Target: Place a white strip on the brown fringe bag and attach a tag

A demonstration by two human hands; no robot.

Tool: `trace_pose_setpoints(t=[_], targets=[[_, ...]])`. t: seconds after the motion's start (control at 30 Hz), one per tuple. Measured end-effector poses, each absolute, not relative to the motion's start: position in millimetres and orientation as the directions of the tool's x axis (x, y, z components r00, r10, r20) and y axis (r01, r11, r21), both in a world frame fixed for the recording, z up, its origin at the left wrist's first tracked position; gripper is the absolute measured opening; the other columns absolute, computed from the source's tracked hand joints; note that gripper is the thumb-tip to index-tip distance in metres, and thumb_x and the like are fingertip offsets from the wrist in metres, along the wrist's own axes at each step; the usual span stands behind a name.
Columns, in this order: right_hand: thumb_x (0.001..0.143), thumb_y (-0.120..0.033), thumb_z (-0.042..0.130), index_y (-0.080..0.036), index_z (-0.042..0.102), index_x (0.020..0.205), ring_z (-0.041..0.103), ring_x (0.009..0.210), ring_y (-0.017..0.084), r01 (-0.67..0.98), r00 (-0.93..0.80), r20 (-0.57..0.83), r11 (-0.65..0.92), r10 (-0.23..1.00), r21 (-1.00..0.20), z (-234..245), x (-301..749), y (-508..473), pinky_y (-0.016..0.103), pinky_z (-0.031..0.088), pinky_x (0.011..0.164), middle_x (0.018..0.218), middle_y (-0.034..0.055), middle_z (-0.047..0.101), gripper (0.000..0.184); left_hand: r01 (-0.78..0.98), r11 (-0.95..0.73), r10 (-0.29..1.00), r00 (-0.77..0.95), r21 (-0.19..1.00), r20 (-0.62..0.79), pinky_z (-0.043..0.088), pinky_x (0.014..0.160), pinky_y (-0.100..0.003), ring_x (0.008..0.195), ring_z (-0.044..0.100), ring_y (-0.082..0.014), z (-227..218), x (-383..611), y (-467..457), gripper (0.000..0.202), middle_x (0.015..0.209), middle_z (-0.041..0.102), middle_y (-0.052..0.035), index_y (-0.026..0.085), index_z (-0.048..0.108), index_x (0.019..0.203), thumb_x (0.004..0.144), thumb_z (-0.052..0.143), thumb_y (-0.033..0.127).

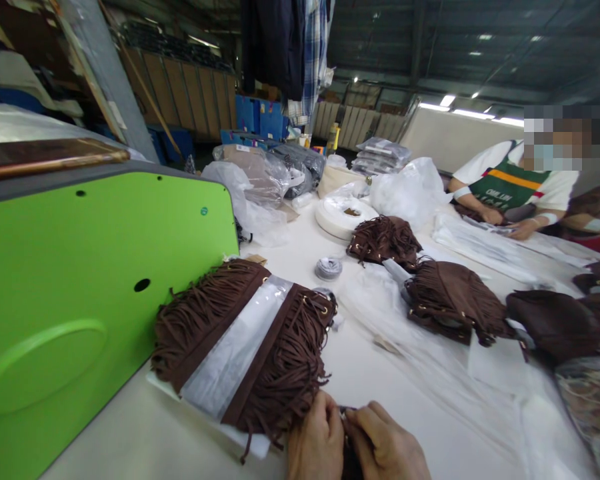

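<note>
Low in the view my left hand (316, 437) and my right hand (386, 445) are side by side, fingers pinched together. Between them shows a small dark brown piece (350, 460) with a bit of metal at its top; the hands hide most of it, so I cannot tell its kind. Just beyond my left hand lies a brown fringed bag (285, 360) with gold eyelets, and its tassels reach close to my fingers. Another fringed brown piece (205, 313) lies left of it, with a strip of clear plastic (240, 347) between the two.
A bright green machine panel (105, 287) stands at the left. More brown fringed bags (455, 297) lie to the right among clear plastic sheets (400, 353). A white roll (343, 217) and a small grey roll (329, 268) sit further back. A co-worker (510, 180) handles things at the far right.
</note>
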State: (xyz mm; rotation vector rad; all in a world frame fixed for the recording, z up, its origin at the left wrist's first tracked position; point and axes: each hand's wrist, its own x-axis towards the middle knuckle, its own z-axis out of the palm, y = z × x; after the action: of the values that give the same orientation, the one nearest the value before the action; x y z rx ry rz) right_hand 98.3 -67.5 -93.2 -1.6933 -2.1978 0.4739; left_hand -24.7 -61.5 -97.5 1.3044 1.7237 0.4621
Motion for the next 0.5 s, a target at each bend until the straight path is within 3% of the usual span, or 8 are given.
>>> trace_pose_setpoints(t=[0.2, 0.37, 0.5], targets=[[0.092, -0.033, 0.035, -0.023, 0.062, 0.081, 0.06, 0.062, 0.012, 0.835, -0.242, 0.006, 0.211, 0.97, -0.508, -92, 99, -70, 0.019, 0.043, 0.058, 0.073, 0.0016, 0.057, 0.031, 0.7, 0.186, 0.981, -0.091, 0.689, -0.173, 0.039, 0.064, -0.027, 0.072, 0.062, -0.0181, -108, -21, -74, 0.03, 0.073, 0.062, -0.0024, 0.02, 0.05, 0.082, 0.089, 0.021, 0.016], [0.092, -0.033, 0.035, -0.024, 0.062, 0.086, 0.061, 0.066, 0.013, 0.824, -0.25, -0.03, 0.197, 0.968, -0.532, -87, 100, -69, 0.02, 0.045, 0.061, 0.076, 0.0019, 0.058, 0.03, 0.821, 0.092, 0.99, -0.134, 0.564, 0.035, 0.035, 0.051, -0.027, 0.057, 0.062, -0.0168, -121, -16, -79, 0.03, 0.062, 0.059, 0.0018, 0.022, 0.049, 0.08, 0.091, 0.022, 0.016], [0.092, -0.032, 0.034, -0.024, 0.062, 0.092, 0.061, 0.069, 0.013, 0.804, -0.284, -0.06, 0.204, 0.957, -0.558, -84, 102, -68, 0.02, 0.045, 0.064, 0.08, 0.0027, 0.059, 0.029, 0.863, 0.033, 0.982, -0.121, 0.504, 0.144, 0.035, 0.05, -0.027, 0.053, 0.061, -0.0159, -128, -17, -81, 0.034, 0.06, 0.058, 0.0018, 0.023, 0.048, 0.077, 0.093, 0.019, 0.016]])
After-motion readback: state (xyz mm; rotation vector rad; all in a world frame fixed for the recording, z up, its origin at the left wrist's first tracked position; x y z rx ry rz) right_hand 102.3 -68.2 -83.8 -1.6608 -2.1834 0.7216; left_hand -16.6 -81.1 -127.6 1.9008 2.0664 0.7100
